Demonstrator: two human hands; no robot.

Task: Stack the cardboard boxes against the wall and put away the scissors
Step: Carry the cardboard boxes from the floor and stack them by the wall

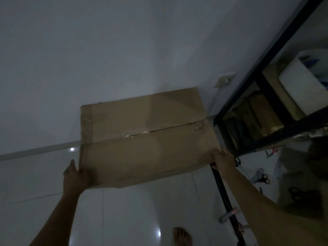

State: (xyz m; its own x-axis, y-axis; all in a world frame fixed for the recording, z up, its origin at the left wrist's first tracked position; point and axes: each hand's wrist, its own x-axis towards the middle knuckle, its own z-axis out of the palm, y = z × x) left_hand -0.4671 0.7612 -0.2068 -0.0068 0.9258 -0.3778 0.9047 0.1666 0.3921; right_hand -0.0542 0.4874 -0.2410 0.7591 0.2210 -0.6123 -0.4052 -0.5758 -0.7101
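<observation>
A large brown cardboard box, taped along its top seam, is held in front of me near the white wall. My left hand grips its near left corner. My right hand grips its near right corner. Whether the box rests on the floor or hangs above it, I cannot tell. Several pairs of scissors with dark handles lie on a low surface to the right, beyond my right arm.
A black metal shelf rack stands at the right, holding a white container and brown packages. A wall socket with a cable sits just right of the box. Glossy white floor tiles lie below; my bare foot shows at the bottom.
</observation>
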